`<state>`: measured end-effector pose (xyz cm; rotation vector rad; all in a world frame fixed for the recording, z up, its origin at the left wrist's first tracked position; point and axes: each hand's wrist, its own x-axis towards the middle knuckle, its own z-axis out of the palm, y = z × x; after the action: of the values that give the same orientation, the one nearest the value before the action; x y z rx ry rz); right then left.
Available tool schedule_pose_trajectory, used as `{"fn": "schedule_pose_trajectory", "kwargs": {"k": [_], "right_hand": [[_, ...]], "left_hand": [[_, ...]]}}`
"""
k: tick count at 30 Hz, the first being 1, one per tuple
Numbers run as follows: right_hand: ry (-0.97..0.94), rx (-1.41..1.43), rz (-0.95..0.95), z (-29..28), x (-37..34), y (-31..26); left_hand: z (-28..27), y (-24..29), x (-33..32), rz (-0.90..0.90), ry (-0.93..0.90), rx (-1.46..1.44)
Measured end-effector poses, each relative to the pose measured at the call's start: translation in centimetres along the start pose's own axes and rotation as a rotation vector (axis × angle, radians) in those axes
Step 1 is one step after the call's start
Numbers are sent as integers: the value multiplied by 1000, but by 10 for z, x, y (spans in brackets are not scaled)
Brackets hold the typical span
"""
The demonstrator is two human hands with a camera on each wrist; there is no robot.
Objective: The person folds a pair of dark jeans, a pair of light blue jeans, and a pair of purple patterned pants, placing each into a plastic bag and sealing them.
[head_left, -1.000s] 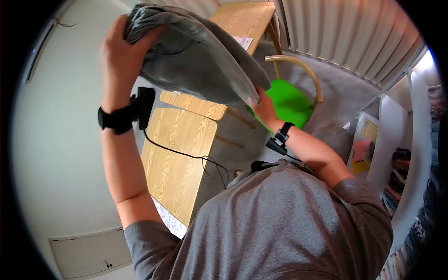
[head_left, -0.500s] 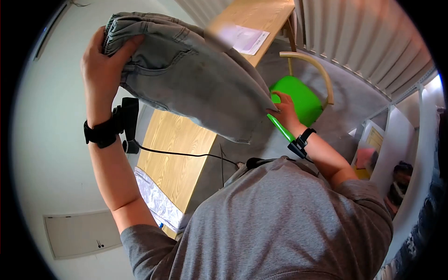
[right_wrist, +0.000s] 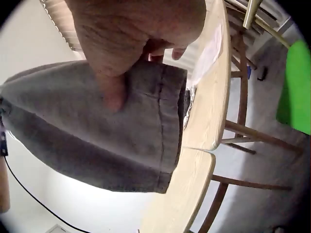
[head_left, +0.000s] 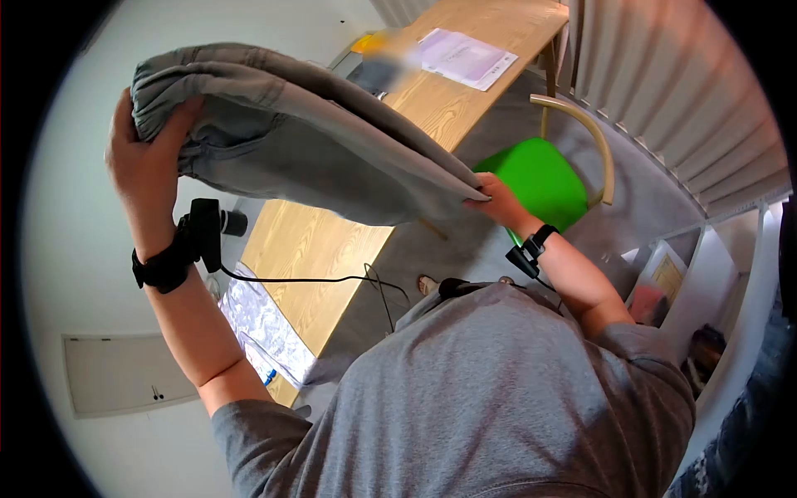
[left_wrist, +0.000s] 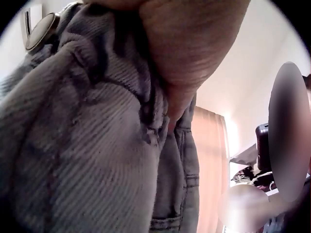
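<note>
Grey denim trousers (head_left: 324, 158) are stretched in the air between both hands in the head view. My left hand (head_left: 149, 166) grips the gathered waistband end at the upper left, thumb across the cloth. At the narrower hem end on the right, my right hand (head_left: 502, 203) pinches the fabric. The left wrist view shows ribbed denim (left_wrist: 97, 155) and a metal button (left_wrist: 43, 32) close up, below the left hand (left_wrist: 189, 39). In the right wrist view the right hand (right_wrist: 141, 39) has its thumb over the leg near the stitched hem (right_wrist: 167, 131).
Below the trousers stands a wooden table (head_left: 332, 257) with a patterned cloth (head_left: 270, 324) at its near end. Another table (head_left: 448, 104) holds papers (head_left: 469, 58). A green chair (head_left: 544, 183) is right of the right hand, shelves (head_left: 706, 282) farther right. A cable (head_left: 307, 280) hangs from the left wrist.
The left hand has moved left and down with the waistband end, and the right hand somewhat right and down. The trousers, held throughout, have shifted left; more of the far table shows.
</note>
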<state>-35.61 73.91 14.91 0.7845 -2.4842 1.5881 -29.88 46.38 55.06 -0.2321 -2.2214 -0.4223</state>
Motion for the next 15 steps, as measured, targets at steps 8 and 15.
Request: {"fn": "schedule_pose_trajectory", "kwargs": {"k": [8,15], "right_hand": [[91,-105,67,-50,50,5],[-189,134,222,-22,114,-5]], "left_hand": [[-18,-177,-90,-441,-83,-351],[5,-272,-271,-867,-43,-216]]}}
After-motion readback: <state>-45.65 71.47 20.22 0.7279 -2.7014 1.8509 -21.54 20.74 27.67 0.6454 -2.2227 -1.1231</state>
